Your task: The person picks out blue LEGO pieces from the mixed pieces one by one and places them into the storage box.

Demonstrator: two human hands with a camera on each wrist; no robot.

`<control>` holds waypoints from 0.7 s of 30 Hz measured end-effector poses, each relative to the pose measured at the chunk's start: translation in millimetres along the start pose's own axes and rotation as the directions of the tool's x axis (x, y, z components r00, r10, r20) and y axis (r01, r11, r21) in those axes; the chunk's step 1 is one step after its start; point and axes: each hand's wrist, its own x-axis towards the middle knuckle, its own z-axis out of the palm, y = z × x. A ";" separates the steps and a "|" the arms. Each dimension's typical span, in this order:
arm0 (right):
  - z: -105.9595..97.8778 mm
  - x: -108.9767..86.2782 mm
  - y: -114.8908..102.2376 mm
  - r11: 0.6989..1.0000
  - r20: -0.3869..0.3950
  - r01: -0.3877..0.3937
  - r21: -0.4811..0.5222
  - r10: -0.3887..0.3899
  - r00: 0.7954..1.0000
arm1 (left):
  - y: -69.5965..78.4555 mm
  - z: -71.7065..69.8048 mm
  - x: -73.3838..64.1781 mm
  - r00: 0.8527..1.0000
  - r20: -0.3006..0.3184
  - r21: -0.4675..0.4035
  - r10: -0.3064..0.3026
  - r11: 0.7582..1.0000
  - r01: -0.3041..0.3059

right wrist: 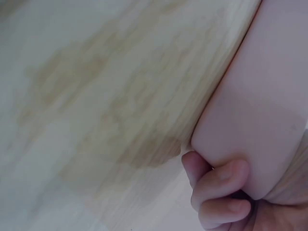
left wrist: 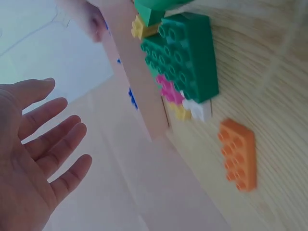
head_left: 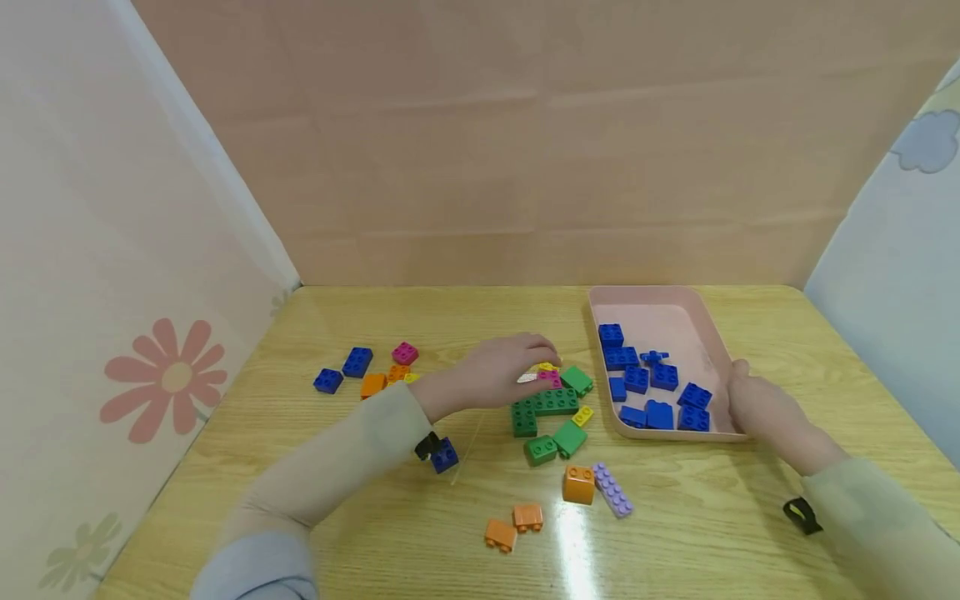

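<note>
My left hand (head_left: pixel 491 371) is over the middle of the table, fingers spread and loosely bent with nothing in them in the left wrist view. Beneath and just beyond it lie green toy building bricks (head_left: pixel 555 402), a magenta brick (head_left: pixel 550 378) and a yellow one. A white brick (left wrist: pixel 199 109) shows beside them in the left wrist view. My right hand (head_left: pixel 772 412) grips the near right corner of a pink tray (head_left: pixel 663 312), fingers curled against its outer wall (right wrist: pixel 250 106). Several blue bricks (head_left: pixel 636 380) lie inside the tray, mostly along its left and near sides.
Left of my left arm are two blue bricks (head_left: pixel 357 362), a magenta brick (head_left: pixel 405 353) and orange bricks (head_left: pixel 373 385). Another blue brick (head_left: pixel 445 455) sits by my left wrist. Nearer me lie orange bricks (head_left: pixel 528 517) and a long lilac brick (head_left: pixel 612 490). Cloth-covered walls enclose the table.
</note>
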 end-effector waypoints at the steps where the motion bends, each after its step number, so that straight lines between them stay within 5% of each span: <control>1: 0.2 -0.4 0.0 1.000 0.000 -0.002 -0.003 0.002 1.000 | -2.1 -1.2 -5.4 1.000 -0.013 -0.010 -0.015 1.000 0.015; 7: -0.4 -1.9 0.7 1.000 0.003 0.022 -0.020 -0.022 1.000 | -10.8 -5.8 -33.3 0.991 -0.079 -0.165 -0.106 0.982 0.091; 14: -1.9 -1.9 -0.4 1.000 0.028 0.009 -0.011 -0.008 1.000 | -19.3 -4.0 -63.4 0.985 -0.087 -0.440 -0.151 0.893 0.098; 18: -2.0 -0.5 0.5 1.000 0.042 -0.024 0.012 0.023 0.999 | -23.6 0.0 -82.7 0.984 -0.007 -0.460 -0.179 0.874 0.156; 21: -2.2 -0.6 0.4 1.000 0.038 -0.022 0.014 0.022 0.999 | -23.8 7.2 -95.6 0.966 0.120 -0.434 -0.227 0.864 0.257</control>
